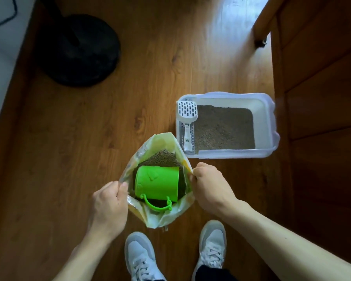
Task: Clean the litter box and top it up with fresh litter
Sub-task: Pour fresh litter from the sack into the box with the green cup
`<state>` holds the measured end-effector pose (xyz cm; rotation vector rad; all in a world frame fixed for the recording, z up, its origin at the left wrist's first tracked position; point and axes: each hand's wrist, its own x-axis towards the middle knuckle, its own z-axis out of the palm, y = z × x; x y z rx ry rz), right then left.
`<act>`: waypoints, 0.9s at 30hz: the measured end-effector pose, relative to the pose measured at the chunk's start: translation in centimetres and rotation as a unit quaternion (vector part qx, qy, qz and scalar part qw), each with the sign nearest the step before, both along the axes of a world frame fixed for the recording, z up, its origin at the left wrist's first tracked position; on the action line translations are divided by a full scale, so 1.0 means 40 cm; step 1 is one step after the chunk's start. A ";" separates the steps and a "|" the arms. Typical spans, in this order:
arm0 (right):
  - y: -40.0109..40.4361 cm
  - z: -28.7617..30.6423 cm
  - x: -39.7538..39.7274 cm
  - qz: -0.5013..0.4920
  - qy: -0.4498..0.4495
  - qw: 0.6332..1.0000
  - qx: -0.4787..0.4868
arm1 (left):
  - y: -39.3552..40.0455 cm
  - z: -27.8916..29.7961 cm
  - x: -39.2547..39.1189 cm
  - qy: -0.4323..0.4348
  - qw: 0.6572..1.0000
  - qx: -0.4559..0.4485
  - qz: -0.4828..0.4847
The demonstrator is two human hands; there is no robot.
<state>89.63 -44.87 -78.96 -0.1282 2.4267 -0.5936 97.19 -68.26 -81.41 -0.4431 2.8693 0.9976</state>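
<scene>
Standing on the brown wooden plank floor (89,128), just in front of two grey-and-white laced sneakers (139,258): a yellow-and-white plastic litter bag (162,217), mouth being held wide open. Left hand (107,201) pinching the bag's left rim, fingers (123,186) curled around the edge; right hand (208,184) gripping the right rim the same way, fingers folded over the plastic. Lying on its side inside the bag, on top of the grey-green litter pellets (162,158): a bright green plastic bucket-shaped cup (157,184), its thin green handle (157,205) pointing toward the person. Sitting just beyond and to the right of the bag, nearly touching its far corner: a white rectangular plastic litter box (270,122), holding a flat layer of grey-brown litter (224,127). Resting along the box's left side: a white slotted plastic litter scoop (187,116), handle toward the bag. Standing well apart at upper left: a round black stand base (79,51). Running along the right edge: brown wooden furniture (320,78).
</scene>
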 end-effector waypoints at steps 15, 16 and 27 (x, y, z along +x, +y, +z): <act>-0.022 -0.352 -0.253 0.182 0.155 0.970 -0.034 | -0.140 -0.396 -0.193 0.161 0.980 0.012 -0.119; -0.015 -0.385 -0.259 0.194 0.157 0.968 -0.024 | -0.139 -0.439 -0.189 0.162 0.979 0.006 -0.123; -0.025 -0.479 -0.240 0.216 0.186 0.956 0.069 | -0.109 -0.544 -0.178 0.087 0.996 0.014 -0.029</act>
